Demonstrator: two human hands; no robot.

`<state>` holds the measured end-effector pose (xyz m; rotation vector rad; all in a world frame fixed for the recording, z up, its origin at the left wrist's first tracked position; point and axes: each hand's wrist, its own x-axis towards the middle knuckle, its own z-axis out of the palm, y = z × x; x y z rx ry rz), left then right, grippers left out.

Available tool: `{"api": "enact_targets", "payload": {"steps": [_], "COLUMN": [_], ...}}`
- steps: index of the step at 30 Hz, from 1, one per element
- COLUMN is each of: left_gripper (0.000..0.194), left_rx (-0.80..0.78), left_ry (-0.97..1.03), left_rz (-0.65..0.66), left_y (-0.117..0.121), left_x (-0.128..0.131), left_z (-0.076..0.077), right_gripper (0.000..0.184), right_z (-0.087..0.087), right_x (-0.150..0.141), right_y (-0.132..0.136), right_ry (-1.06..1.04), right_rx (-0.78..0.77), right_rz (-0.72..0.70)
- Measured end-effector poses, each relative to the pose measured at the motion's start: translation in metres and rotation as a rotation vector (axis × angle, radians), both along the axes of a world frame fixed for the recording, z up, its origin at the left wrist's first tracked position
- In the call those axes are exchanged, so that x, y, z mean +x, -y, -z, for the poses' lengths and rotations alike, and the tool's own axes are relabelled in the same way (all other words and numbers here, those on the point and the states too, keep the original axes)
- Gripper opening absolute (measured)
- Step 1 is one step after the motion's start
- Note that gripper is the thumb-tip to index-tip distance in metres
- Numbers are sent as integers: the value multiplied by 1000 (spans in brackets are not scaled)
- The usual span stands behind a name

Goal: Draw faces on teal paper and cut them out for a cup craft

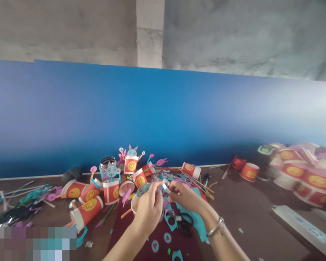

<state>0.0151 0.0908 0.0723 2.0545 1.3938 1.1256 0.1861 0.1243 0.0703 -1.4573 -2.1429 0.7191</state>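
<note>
My left hand [151,203] is closed in a pinch beside the white piece; what its fingertips hold, if anything, is too small to make out. Between the two hands is a roll of white tape [166,187], gripped by the bent fingers of my right hand [182,195]. Behind and below my left hand stands a paper cup [134,205], partly hidden, with an orange straw [126,213] sticking out and a blue paper face [143,190] above it. Black-handled scissors [185,224] lie under my right forearm, among blue paper scraps [197,217].
Decorated red paper cups [111,192] with paper faces and straw arms crowd the left and middle. A glass jar [108,163] stands behind them. Stacked red cups [319,179] and a white power strip [301,223] are at right. Heart-marked paper circles [155,246] lie in front.
</note>
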Motion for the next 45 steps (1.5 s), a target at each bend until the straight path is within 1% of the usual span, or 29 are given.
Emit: {"api": "enact_targets", "payload": {"steps": [3,4,6,8,10,14,16,18,21,24,28,30,32,35,37,39,42,45], "left_gripper": [41,42,43,43,40,29,28,32,37,38,34,29,25,28,36,40,39,37], "left_rx": [64,69,69,78,90,20,-1,17,47,59,87,44,-38,-84,-67,-36,12,22], "left_ry": [-77,-105,-152,-171,-143,8,63,57,-17,-45,-16,46,139,239,216,142,55,33], "left_rz": [26,32,28,15,2,-22,-53,-83,-68,-51,-55,-40,-14,12,15,-2,-43,-36], "left_y": [3,3,3,3,3,4,5,5,7,8,9,8,7,7,8,10,11,11], "left_x": [2,2,3,4,4,3,3,2,3,5,6,6,6,6,7,8,10,10], "left_z": [2,3,5,6,5,-2,-4,-5,-4,-3,-3,-2,-1,0,-1,-3,-2,2], "right_gripper": [8,8,9,12,13,12,10,7,8,10,11,11,12,12,13,15,14,13], "right_z": [-8,-10,-11,-13,-15,-22,-25,-26,-24,-23,-26,-28,-29,-29,-29,-29,-28,-28], "right_x": [-6,-8,-10,-11,-10,-8,-8,-10,-11,-11,-10,-10,-10,-11,-12,-12,-10,-10], "right_y": [8,10,12,12,13,16,18,20,19,19,21,22,23,23,23,22,23,23], "right_ry": [-234,-290,-340,-341,-326,-306,-317,-337,-354,-365,-375,-367,-358,-373,-384,-380,-355,-344], "right_rx": [-6,5,42,85,115,116,116,115,115,125,99,83,78,86,89,87,92,100], "right_rz": [-92,-103,-101,-91,-92,-106,-115,-122,-108,-98,-103,-98,-92,-98,-106,-107,-96,-84]}}
